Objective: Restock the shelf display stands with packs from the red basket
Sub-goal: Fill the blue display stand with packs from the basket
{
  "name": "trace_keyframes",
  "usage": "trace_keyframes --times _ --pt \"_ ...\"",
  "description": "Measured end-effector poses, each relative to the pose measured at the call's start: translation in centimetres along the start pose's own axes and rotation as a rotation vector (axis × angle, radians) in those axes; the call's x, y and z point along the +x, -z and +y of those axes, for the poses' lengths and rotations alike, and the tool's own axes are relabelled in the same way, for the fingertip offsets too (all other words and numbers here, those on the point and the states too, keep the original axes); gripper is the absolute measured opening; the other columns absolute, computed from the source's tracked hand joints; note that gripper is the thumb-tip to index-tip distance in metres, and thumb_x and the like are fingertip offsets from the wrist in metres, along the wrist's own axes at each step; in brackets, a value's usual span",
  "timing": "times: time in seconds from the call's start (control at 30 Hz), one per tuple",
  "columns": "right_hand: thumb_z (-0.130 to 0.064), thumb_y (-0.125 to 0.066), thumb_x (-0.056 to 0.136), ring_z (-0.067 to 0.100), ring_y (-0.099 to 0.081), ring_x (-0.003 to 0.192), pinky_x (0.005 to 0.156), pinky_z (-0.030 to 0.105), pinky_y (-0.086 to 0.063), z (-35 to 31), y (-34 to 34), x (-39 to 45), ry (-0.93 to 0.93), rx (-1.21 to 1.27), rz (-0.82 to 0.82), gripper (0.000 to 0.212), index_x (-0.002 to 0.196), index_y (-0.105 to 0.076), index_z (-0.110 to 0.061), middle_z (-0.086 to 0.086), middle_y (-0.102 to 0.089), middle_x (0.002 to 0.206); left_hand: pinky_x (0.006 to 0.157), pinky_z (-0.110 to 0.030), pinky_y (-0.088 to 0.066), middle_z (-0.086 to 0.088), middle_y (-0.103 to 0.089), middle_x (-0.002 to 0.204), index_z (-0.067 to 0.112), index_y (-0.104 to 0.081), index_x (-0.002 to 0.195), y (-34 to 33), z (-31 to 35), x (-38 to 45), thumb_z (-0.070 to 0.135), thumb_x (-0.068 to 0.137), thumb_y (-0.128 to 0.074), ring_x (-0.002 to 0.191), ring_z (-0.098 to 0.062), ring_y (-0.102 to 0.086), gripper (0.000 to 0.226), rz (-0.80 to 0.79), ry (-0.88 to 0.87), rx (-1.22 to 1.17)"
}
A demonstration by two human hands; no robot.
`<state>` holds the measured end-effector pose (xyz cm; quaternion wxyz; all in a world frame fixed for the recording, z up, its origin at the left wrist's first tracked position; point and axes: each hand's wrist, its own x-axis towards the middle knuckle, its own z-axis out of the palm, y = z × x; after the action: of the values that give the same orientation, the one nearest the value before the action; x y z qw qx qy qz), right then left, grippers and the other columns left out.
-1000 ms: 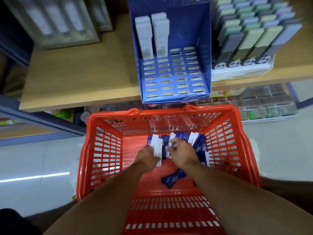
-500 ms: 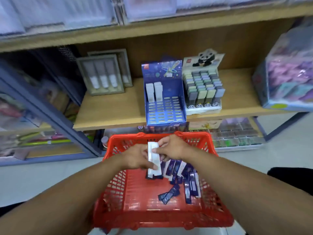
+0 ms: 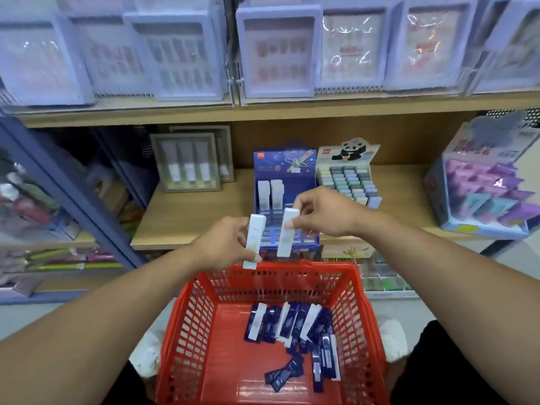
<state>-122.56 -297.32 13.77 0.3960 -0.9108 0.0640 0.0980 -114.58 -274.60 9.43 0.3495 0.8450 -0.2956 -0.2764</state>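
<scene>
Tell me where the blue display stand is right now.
The blue display stand sits on the wooden shelf at the centre of the head view, just beyond the raised hands, with the panda stand touching its right side and the framed tube set to its left.

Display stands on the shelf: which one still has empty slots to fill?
The blue display stand, left of the full panda stand; only two white packs stand at its back.

Both forearms are bare with no sleeves, watch or rings; dark trousers (image 3: 455, 372) and whitish shoes (image 3: 393, 340) show below.
</scene>
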Motion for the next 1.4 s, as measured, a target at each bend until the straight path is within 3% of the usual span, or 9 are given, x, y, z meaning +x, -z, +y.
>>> trace_keyframes --times 0.13,0.2,0.3,0.43,0.7,1.03,1.13,1.27,1.4 --pt "-0.032 -0.075 0.088 0.017 -0.067 0.075 0.07 0.037 -0.054 1.4 -0.9 3.4 0.02 -0.085 0.332 0.017 0.088 -0.058 -0.027 -0.003 -0.067 0.077 0.064 -0.031 -0.06 0.003 -0.074 0.078 0.014 -0.064 0.111 0.2 -0.9 1.9 0.002 0.072 -0.087 0.066 -0.01 -0.071 0.046 0.133 0.064 -0.027" --pt "-0.037 -0.07 0.091 0.016 -0.062 0.076 0.065 0.031 -0.048 1.4 -1.3 4.7 0.024 -0.21 0.406 0.015 0.099 -0.057 -0.033 -0.008 -0.064 0.078 0.066 -0.042 -0.063 -0.002 -0.074 0.074 0.01 -0.064 0.11 0.1 -1.1 2.7 -0.003 0.077 -0.082 0.066 -0.02 -0.073 0.04 0.167 0.101 -0.171" --pt "-0.036 -0.058 0.096 0.019 -0.066 0.084 0.073 0.034 -0.055 1.4 -2.1 6.4 0.012 -0.324 0.38 0.015 0.111 -0.057 -0.037 -0.008 -0.071 0.089 0.074 -0.055 -0.061 -0.017 -0.076 0.092 0.01 -0.065 0.11 -0.2 -1.2 3.7 0.002 0.087 -0.075 0.082 -0.035 -0.075 0.026 0.199 0.136 -0.3" --pt "-0.031 -0.051 0.101 0.012 -0.056 0.088 0.074 0.026 -0.042 1.0 -2.9 7.7 0.059 -0.396 0.388 0.022 0.121 -0.059 -0.036 -0.016 -0.061 0.096 0.073 -0.05 -0.063 -0.009 -0.076 0.094 0.017 -0.067 0.107 -0.6 -1.7 4.6 0.011 0.092 -0.069 0.081 -0.029 -0.076 0.016 0.276 0.118 -0.318" --pt "-0.035 -0.052 0.103 0.019 -0.064 0.105 0.088 0.034 -0.052 0.7 -3.3 8.7 0.068 -0.416 0.335 0.024 0.124 -0.062 -0.036 -0.01 -0.07 0.117 0.073 -0.042 -0.064 -0.017 -0.072 0.104 -0.003 -0.061 0.112 -1.1 -2.1 4.8 0.004 0.094 -0.067 0.088 -0.029 -0.075 0.02 0.331 0.25 -0.566" --pt "-0.032 -0.038 0.108 0.025 -0.057 0.12 0.092 0.039 -0.049 0.0 -3.2 8.7 0.146 -0.582 0.254 0.038 0.144 -0.048 -0.036 -0.004 -0.056 0.137 0.066 -0.025 -0.062 -0.016 -0.071 0.106 0.0 -0.058 0.117 -1.2 -2.9 4.7 0.006 0.098 -0.061 0.088 -0.021 -0.072 0.02 0.279 0.267 -0.516" --pt "-0.026 -0.047 0.106 0.018 -0.063 0.112 0.087 0.033 -0.05 0.2 -3.7 9.3 0.141 -0.494 0.378 0.033 0.136 -0.056 -0.034 -0.005 -0.062 0.131 0.066 -0.025 -0.062 -0.017 -0.071 0.107 0.0 -0.057 0.12 -1.3 -2.8 4.7 0.006 0.098 -0.062 0.092 -0.024 -0.073 0.023 0.271 0.273 -0.528" --pt "-0.024 -0.057 0.1 0.015 -0.066 0.086 0.068 0.026 -0.045 0.7 -3.8 9.6 0.09 -0.367 0.52 0.016 0.11 -0.065 -0.033 -0.016 -0.07 0.095 0.069 -0.024 -0.062 -0.016 -0.07 0.111 0.0 -0.056 0.127 -1.6 -2.8 4.6 0.007 0.098 -0.063 0.096 -0.026 -0.073 0.031 0.245 0.256 -0.516" --pt "-0.027 -0.059 0.099 0.012 -0.064 0.102 0.078 0.022 -0.041 0.9 -3.3 9.9 0.085 -0.36 0.507 0.018 0.109 -0.074 -0.03 -0.009 -0.07 0.118 0.072 -0.025 -0.062 -0.013 -0.071 0.109 0.003 -0.055 0.128 -1.6 -2.8 4.5 0.009 0.098 -0.063 0.096 -0.023 -0.073 0.032 0.245 0.254 -0.503"
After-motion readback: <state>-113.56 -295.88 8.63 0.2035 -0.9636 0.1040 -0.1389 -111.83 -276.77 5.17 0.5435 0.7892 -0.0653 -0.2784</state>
